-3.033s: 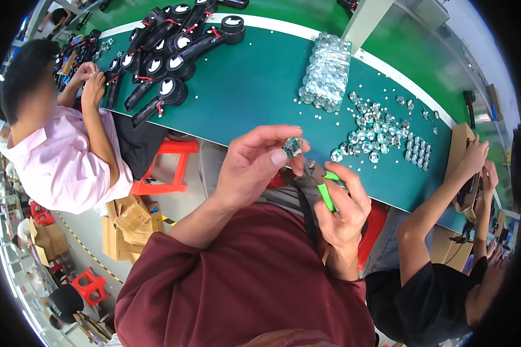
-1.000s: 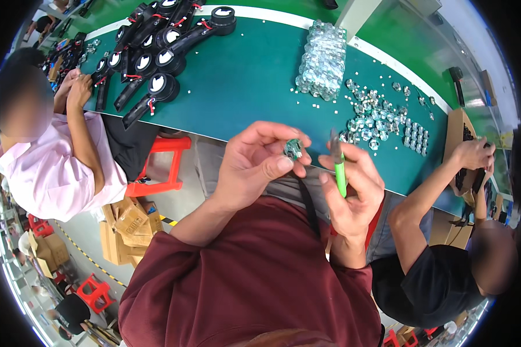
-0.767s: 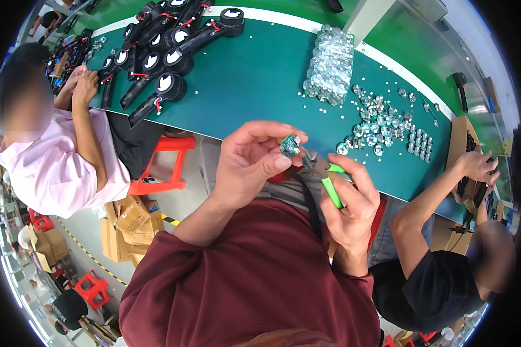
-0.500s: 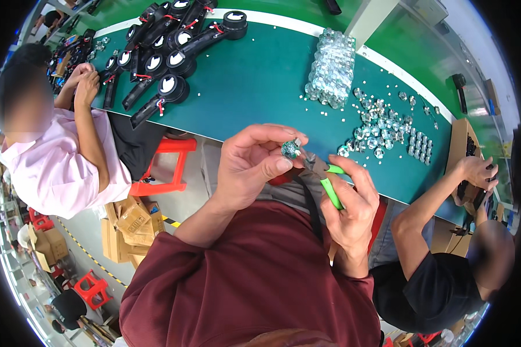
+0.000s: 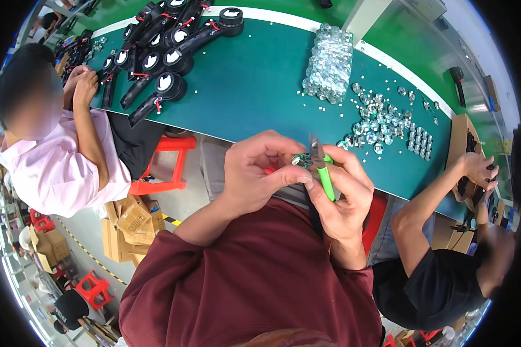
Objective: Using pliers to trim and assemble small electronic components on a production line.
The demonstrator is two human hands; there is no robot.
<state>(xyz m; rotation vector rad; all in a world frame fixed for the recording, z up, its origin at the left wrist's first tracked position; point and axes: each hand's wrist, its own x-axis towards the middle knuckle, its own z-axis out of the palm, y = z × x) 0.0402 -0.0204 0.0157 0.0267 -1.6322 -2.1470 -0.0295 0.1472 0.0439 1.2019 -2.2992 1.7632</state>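
Observation:
Close in front of my body, my left hand (image 5: 255, 173) pinches a small green-and-silver component (image 5: 300, 160) between thumb and fingertips. Green-handled cutting pliers (image 5: 326, 180) are in my right hand (image 5: 346, 199), their jaws pointing up and away from me, beside the component. The two thumbs come close together below it, and I cannot tell whether they touch. Beyond my right hand, many similar small components (image 5: 382, 128) lie loose on the green table (image 5: 243, 87).
A wrapped block of clear-and-silver parts (image 5: 328, 66) stands farther back. Black handheld units with round heads (image 5: 169, 87) are piled at the left. A person in pink (image 5: 63, 156) sits left; another in black (image 5: 434, 289) works at right by a cardboard box (image 5: 458, 136).
The pliers have swung from pointing left at the component to pointing upward. My right hand has moved left, closer to my left hand, and the component has turned in my fingers.

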